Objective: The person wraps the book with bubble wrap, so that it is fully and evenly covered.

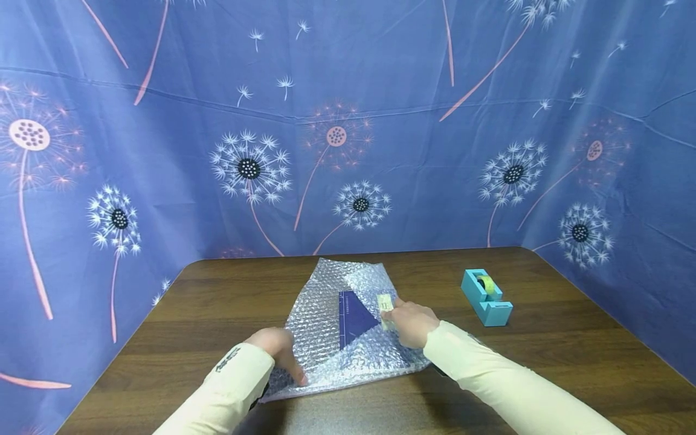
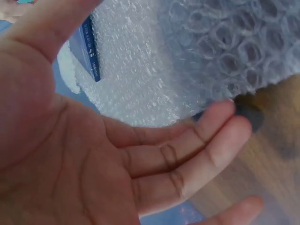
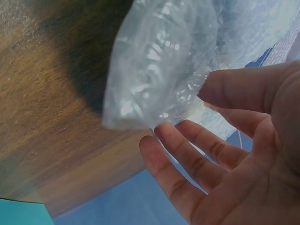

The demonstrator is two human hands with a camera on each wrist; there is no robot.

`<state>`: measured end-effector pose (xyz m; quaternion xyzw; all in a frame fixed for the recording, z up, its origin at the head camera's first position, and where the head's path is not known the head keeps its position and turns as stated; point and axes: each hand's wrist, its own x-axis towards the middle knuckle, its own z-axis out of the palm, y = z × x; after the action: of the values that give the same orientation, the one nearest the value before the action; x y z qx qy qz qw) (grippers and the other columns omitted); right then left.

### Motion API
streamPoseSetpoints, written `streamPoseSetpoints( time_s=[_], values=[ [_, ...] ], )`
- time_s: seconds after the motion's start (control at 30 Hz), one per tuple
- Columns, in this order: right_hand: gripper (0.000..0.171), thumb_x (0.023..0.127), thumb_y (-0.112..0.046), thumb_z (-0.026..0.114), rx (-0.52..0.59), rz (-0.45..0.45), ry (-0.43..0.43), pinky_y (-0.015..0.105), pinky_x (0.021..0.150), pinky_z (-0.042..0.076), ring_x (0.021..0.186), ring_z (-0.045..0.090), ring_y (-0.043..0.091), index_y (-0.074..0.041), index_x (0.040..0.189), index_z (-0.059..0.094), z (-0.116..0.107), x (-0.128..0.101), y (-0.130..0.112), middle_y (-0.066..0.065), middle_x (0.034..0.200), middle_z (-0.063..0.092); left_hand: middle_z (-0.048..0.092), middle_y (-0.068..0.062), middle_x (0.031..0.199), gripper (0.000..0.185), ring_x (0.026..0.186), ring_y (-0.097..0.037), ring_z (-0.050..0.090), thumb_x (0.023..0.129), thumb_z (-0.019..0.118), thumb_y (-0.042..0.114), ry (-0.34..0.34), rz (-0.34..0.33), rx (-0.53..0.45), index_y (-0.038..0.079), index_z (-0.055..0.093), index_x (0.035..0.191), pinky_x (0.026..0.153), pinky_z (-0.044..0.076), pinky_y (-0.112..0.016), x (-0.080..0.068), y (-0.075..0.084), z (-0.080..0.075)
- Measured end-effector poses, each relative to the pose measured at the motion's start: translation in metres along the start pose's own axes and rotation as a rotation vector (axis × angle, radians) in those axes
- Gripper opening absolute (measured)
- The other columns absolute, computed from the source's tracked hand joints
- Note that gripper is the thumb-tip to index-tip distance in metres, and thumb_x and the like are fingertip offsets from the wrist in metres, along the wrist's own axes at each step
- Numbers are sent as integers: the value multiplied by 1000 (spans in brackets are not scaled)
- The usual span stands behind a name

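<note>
A dark blue book (image 1: 350, 320) with small white lettering lies on a sheet of clear bubble wrap (image 1: 321, 302). Folds of the wrap cover its right and lower parts. On the folded wrap sits a pale yellow strip (image 1: 385, 305) with dark marks. My right hand (image 1: 413, 323) touches this strip with its fingertips; in the right wrist view its fingers spread loosely beside a wrap flap (image 3: 154, 70). At the wrap's lower left edge is my left hand (image 1: 277, 350), thumb over the sheet. Its fingers (image 2: 183, 159) reach along the wrap's edge, loosely bent and apart from the thumb.
A turquoise tape dispenser (image 1: 486, 299) with a yellow roll (image 1: 486, 284) stands right of the wrap. The brown wooden table (image 1: 228, 290) has a blue dandelion-print curtain (image 1: 348, 121) behind it and along its sides.
</note>
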<state>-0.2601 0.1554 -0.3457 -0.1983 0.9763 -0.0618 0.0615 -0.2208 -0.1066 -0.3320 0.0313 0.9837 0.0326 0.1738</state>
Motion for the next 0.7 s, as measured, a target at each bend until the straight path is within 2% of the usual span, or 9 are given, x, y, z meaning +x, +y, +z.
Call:
streamPoseSetpoints(
  time_s=[0.1, 0.23, 0.37, 0.47, 0.6, 0.7],
  values=[
    [53, 85, 16, 67, -3, -3, 0, 41, 56, 43, 124, 55, 50, -4, 134, 66, 1, 0, 0, 33, 147, 47, 69, -22, 116, 65, 112, -39, 64, 67, 96, 35, 10, 9, -42, -4, 68, 111, 99, 52, -48, -1, -1, 0],
    [52, 86, 15, 67, -17, -5, 2, 42, 57, 47, 124, 55, 49, -4, 134, 66, 1, 0, -1, 33, 146, 48, 66, -23, 125, 74, 117, -43, 61, 64, 98, 34, 6, -28, -92, -1, 67, 121, 100, 49, -56, -3, -1, -2],
    [52, 85, 14, 69, -38, -8, 19, 44, 62, 52, 117, 59, 48, -6, 133, 68, 2, 0, -1, 32, 142, 51, 69, -18, 117, 66, 109, -41, 64, 62, 98, 38, 10, -55, -84, 4, 70, 110, 93, 51, -61, -5, 1, -3],
    [51, 84, 13, 70, -55, -14, 35, 46, 64, 55, 111, 62, 46, -6, 132, 69, 3, 1, 0, 32, 138, 54, 71, -14, 110, 57, 103, -38, 66, 62, 97, 36, 15, -33, -73, 5, 70, 102, 90, 53, -59, -6, 2, -4],
    [51, 84, 12, 71, -66, -19, 45, 47, 64, 56, 107, 64, 45, -6, 132, 69, 4, 1, -1, 31, 135, 56, 71, -15, 110, 54, 103, -35, 67, 64, 97, 27, 11, 45, -90, 3, 69, 104, 91, 54, -51, -6, 1, -5],
    [51, 84, 12, 71, -69, -19, 44, 47, 63, 56, 107, 64, 45, -6, 132, 69, 3, 0, -2, 31, 135, 56, 71, -15, 103, 53, 92, -31, 68, 63, 97, 22, 13, 81, -114, 1, 68, 102, 84, 57, -45, -5, 1, -6]
  ],
)
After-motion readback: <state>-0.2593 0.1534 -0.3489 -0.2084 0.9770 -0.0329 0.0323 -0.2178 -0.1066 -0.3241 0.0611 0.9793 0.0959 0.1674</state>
